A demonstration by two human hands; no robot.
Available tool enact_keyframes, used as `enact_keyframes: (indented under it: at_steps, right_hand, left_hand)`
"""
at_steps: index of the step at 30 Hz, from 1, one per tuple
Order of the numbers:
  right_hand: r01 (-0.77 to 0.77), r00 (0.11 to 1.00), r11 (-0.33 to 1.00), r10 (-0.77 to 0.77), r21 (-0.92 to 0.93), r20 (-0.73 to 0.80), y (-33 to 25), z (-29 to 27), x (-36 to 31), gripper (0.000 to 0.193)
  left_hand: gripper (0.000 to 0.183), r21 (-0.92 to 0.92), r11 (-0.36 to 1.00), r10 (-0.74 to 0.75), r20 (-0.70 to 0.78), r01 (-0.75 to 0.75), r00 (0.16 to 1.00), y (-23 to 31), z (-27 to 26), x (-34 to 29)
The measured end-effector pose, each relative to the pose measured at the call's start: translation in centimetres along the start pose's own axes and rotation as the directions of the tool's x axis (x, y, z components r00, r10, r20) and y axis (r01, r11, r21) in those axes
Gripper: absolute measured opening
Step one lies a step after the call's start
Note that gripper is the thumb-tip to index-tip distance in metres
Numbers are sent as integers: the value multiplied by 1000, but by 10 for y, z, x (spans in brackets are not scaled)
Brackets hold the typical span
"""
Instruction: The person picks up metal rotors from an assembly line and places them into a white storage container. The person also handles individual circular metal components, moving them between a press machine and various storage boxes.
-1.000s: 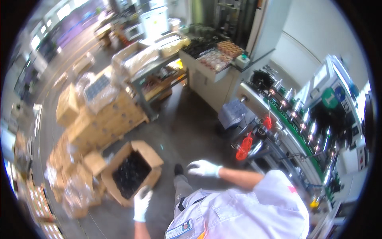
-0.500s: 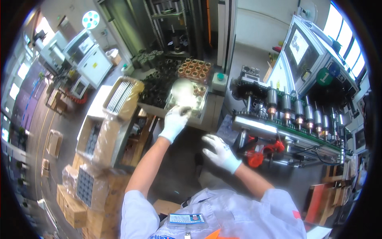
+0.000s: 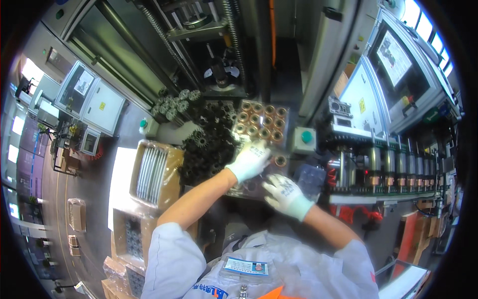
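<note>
My left hand (image 3: 250,160), in a white glove, reaches over the near part of a clear plastic tray (image 3: 240,138) of copper ring-shaped parts (image 3: 260,121). Its fingertips blend into the glare there, so any grip is hidden. My right hand (image 3: 286,193), gloved too, hovers by the tray's near right corner with fingers loosely apart and nothing seen in them. A single copper ring (image 3: 280,161) sits between the two hands. Left of the tray lies a heap of dark toothed cores (image 3: 201,142).
A press (image 3: 219,74) stands behind the bench. A green-button box (image 3: 305,139) is right of the tray, beside a bluish clear plastic tray (image 3: 309,177). Further right runs a conveyor with upright rotors (image 3: 374,162). Opened cartons (image 3: 172,174) stand at left.
The view has shifted toward the bench. My left hand has moved from the bright patch at the bench's front onto the copper-ring tray. My right hand has come up close to the tray.
</note>
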State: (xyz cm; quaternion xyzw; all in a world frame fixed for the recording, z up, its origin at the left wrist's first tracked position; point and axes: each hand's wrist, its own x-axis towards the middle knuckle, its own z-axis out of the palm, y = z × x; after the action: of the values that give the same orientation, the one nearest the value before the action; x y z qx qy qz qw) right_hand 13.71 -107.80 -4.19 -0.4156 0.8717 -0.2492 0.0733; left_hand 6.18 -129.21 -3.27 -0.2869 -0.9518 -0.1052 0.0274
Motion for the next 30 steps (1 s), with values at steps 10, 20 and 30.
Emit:
enact_keyframes:
  at_steps: [10,20,30]
  right_hand:
    - [-79,881,881,280,467,-380,32,-46,281,70]
    - [-102,563,756,580,647,-588,48,-44,455,57]
    - [-109,967,994,114,31,-230,-17,-66,240,60]
  left_hand:
    - [22,-982,-78,-578,185,172,795,-137,-114,-96]
    - [28,-962,140,-708,69,236,703,-221,-115,-148]
    - [15,-61,978,-204,-507,201,837,-286,-72,44]
